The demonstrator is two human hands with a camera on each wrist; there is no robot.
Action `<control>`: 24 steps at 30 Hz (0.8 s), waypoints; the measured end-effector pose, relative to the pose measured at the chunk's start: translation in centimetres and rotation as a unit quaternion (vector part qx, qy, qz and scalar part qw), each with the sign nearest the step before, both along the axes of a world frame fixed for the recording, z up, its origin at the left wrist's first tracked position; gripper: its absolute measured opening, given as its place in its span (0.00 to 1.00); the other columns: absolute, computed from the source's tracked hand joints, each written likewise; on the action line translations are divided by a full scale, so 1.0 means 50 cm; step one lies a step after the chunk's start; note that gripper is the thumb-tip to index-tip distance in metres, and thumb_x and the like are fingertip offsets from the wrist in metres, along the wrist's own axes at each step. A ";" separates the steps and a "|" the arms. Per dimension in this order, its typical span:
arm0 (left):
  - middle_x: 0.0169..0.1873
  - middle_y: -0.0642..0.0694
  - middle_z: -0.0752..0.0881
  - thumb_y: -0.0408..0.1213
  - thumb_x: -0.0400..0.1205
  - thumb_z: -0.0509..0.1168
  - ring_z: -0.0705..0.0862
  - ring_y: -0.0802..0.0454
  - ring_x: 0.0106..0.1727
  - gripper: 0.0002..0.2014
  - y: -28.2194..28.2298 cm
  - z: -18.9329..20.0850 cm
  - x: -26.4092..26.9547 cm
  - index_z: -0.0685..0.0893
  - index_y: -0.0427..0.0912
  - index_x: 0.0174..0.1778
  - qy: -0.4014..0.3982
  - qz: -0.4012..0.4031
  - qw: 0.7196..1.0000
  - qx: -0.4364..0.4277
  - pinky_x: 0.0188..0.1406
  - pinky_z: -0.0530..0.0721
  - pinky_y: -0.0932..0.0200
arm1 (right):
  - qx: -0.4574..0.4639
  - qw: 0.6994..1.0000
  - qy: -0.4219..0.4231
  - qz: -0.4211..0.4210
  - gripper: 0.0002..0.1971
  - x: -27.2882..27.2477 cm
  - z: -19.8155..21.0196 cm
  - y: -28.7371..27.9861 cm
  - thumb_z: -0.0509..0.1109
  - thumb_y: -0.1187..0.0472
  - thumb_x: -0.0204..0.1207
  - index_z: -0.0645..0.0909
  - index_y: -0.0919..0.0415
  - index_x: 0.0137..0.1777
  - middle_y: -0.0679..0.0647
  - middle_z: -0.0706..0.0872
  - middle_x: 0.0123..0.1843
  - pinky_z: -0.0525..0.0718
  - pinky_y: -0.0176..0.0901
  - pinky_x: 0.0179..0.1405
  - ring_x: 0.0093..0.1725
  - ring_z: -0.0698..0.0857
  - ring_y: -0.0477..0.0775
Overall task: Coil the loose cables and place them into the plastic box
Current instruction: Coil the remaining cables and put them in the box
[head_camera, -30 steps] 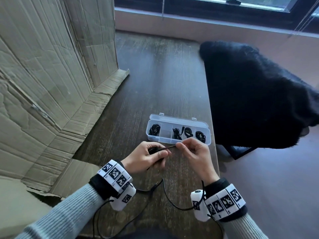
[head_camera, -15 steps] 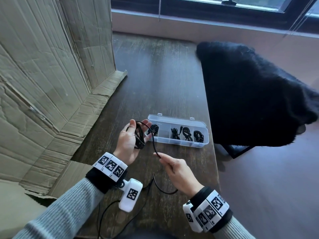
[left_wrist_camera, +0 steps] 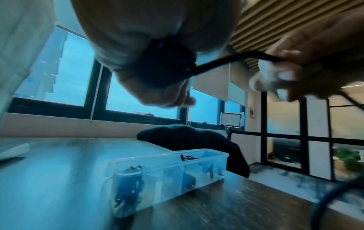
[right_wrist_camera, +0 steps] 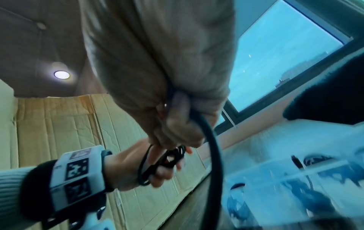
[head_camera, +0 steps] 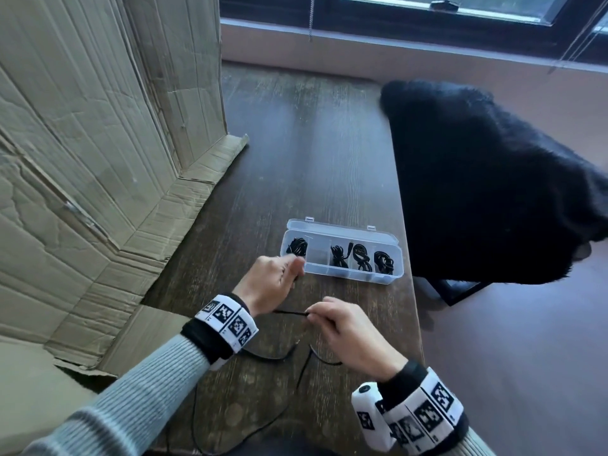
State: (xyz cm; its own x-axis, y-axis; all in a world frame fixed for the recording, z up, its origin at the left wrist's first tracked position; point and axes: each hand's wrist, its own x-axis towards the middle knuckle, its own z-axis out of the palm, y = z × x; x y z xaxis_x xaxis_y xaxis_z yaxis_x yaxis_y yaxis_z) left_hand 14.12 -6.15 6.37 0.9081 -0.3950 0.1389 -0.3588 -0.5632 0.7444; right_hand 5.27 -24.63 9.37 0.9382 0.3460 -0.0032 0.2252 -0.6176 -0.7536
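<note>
A clear plastic box [head_camera: 342,271] with divided compartments lies open on the dark wooden table; coiled black cables [head_camera: 383,261] fill most compartments, and one compartment near the left stands empty. My left hand [head_camera: 274,279] grips a partly wound bundle of black cable [left_wrist_camera: 167,62] just left of the box. My right hand [head_camera: 342,327] pinches the free strand of the same cable [head_camera: 289,312] nearer to me. In the right wrist view the cable loops [right_wrist_camera: 157,165] show inside my left palm. The loose tail [head_camera: 269,357] trails over the table toward me.
A large flattened cardboard box [head_camera: 98,159] stands along the left side of the table. A black fuzzy garment [head_camera: 487,179] drapes over a chair at the table's right edge. A window sill runs along the far wall.
My left hand has turned over and dropped toward the table beside the box, the coil now hidden in the palm. My right hand has shifted along the strand, closer to the left wrist.
</note>
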 end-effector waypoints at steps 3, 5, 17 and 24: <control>0.30 0.53 0.87 0.75 0.75 0.31 0.85 0.60 0.34 0.47 -0.011 0.005 -0.023 0.89 0.47 0.41 0.096 -0.101 0.990 -0.017 0.39 0.82 0.61 | 0.022 0.996 -0.078 -0.037 0.04 0.019 0.003 -0.019 0.74 0.60 0.77 0.90 0.59 0.46 0.44 0.83 0.37 0.72 0.23 0.37 0.34 0.78 0.38; 0.29 0.51 0.88 0.73 0.77 0.42 0.85 0.61 0.32 0.40 -0.015 0.020 -0.033 0.89 0.44 0.41 0.156 -0.135 0.977 -0.054 0.35 0.80 0.63 | 0.060 0.991 -0.088 -0.075 0.03 0.027 0.000 -0.032 0.77 0.59 0.74 0.91 0.58 0.44 0.43 0.84 0.36 0.75 0.25 0.36 0.33 0.81 0.40; 0.33 0.42 0.88 0.35 0.85 0.64 0.81 0.50 0.26 0.09 -0.012 0.057 -0.060 0.82 0.34 0.57 0.321 -0.120 0.921 -0.184 0.21 0.77 0.61 | 0.223 0.958 0.045 -0.175 0.08 0.036 -0.047 -0.059 0.71 0.53 0.76 0.89 0.54 0.49 0.46 0.89 0.33 0.82 0.38 0.39 0.34 0.85 0.43; 0.38 0.34 0.87 0.37 0.84 0.58 0.78 0.49 0.25 0.16 -0.019 0.052 -0.051 0.79 0.26 0.59 0.363 -0.006 0.836 -0.413 0.20 0.74 0.61 | 0.399 0.882 0.106 -0.228 0.04 0.034 -0.049 -0.019 0.66 0.63 0.81 0.77 0.61 0.44 0.50 0.79 0.29 0.73 0.33 0.25 0.29 0.75 0.46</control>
State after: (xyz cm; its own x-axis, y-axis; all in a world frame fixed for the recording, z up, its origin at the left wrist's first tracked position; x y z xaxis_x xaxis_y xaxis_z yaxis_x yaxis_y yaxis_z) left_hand 11.57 -7.12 8.97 0.8685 -0.4457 -0.2171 0.3535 0.2497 0.9015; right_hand 6.95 -25.56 6.94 0.9880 -0.0963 -0.1208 -0.1069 0.1378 -0.9847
